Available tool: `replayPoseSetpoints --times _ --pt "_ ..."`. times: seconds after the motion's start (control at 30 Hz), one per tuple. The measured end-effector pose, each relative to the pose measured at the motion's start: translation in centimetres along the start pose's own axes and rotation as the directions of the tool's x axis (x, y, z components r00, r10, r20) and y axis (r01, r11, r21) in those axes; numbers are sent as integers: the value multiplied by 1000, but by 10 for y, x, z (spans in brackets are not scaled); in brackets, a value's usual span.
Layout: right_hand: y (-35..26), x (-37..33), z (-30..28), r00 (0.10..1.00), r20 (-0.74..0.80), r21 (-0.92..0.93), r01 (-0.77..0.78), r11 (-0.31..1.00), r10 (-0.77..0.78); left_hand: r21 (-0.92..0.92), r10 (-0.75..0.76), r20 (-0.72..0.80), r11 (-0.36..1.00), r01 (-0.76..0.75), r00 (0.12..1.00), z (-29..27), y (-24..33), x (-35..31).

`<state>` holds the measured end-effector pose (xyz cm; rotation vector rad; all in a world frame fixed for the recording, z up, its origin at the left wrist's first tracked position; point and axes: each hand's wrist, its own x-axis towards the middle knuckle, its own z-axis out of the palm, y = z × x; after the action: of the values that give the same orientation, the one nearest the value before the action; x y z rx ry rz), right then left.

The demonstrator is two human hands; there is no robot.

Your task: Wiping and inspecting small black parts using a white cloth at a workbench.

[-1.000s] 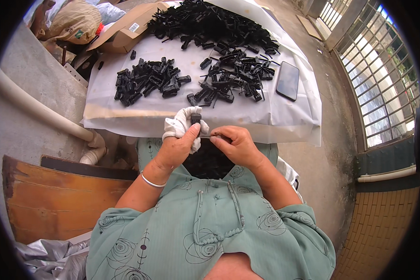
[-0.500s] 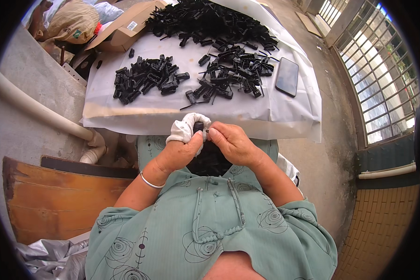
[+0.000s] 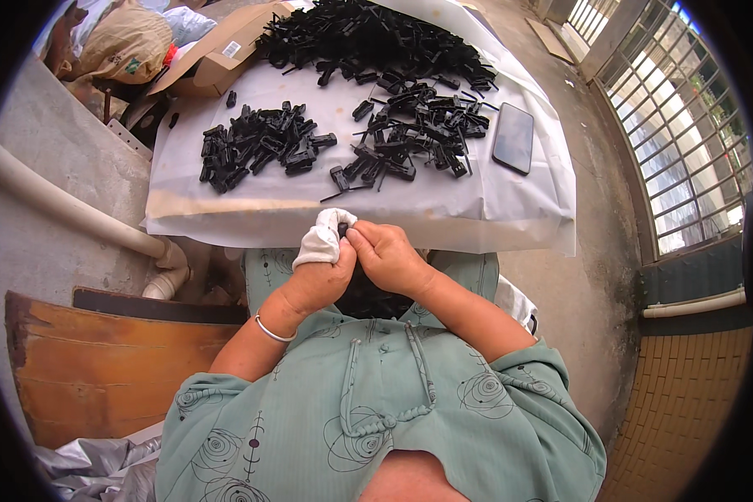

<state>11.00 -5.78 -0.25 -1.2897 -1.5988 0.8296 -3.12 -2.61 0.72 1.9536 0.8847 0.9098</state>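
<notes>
- The left hand [image 3: 320,280] is clamped on a small black plastic part [image 3: 343,229], its fingers wrapped in a white cloth covering [image 3: 316,244] and its thumb bare.
- The right hand [image 3: 386,258] meets the left, thumb and fingers pinched together against the part; whether it grips the part itself or something smaller is hidden.
- Both hands are together in front of the near edge of the tabletop [image 3: 477,205], which is draped in a whitish plastic sheet; the part sits between them, mostly covered by fingers.
- Below the hands, between the knees, is a dark mass [image 3: 372,303], too shadowed to make out.
- On the tabletop's left lies a loose heap of black plastic pieces [image 3: 263,146], with one single black piece [image 3: 231,99] just beyond it.
- To the right of that heap is a second cluster of black pieces with thin stems [image 3: 422,130], some stems sticking out toward the near edge.
- A far larger black mound [image 3: 376,42] covers the back.
- A dark-screened rectangular phone [image 3: 513,138] lies right of the second cluster.
- An open brown cardboard box [image 3: 213,74] stands at the far left corner.
- A plain silver bangle [image 3: 274,335] circles the left wrist.
</notes>
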Motion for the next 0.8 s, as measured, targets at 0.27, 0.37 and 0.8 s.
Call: replayPoseSetpoints --times 0.27,0.37,0.8 --pt "18 44 -14 981 -129 -596 42 802 -148 637 183 -231 771 7 956 -74 -30 70" --pt "39 54 -12 996 -47 -729 18 685 -75 667 196 -225 745 4 954 -80 -40 67" --pt "24 28 -21 841 -348 -345 296 891 -414 -774 -481 114 505 382 869 -20 -39 30"
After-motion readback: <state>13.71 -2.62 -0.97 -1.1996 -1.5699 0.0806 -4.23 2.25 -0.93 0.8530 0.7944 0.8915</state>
